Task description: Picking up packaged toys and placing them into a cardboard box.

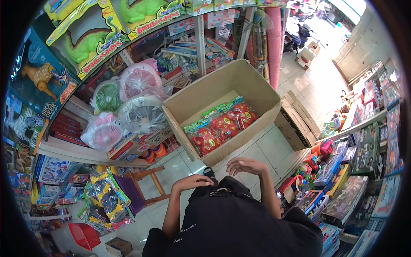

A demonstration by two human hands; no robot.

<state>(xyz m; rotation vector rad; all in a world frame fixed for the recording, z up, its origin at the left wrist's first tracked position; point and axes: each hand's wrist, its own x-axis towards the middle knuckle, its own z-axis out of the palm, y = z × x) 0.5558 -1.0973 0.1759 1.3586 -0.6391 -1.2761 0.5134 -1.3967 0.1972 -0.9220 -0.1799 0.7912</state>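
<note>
My left hand (pixel 193 182) hovers in front of my body, palm down, with nothing in it. To its right, my right hand (pixel 245 166) is raised with loosely curved fingers, also holding nothing, just short of the near edge of a large cardboard box (pixel 205 83). The box stands with its top open. On its bottom lie several clear plastic packets of red toys with yellow spots (pixel 224 125), which have green header cards. Neither hand touches the box or the packets.
Left of the box are plastic-wrapped fans (pixel 141 112) on a shelf. A wooden stool (pixel 154 181), a purple broom (pixel 130 194) and bagged yellow-and-black toys (pixel 107 200) stand lower left. A second carton (pixel 293 125) lies right of the box; shelves of boxed toys (pixel 345 196) line the right side.
</note>
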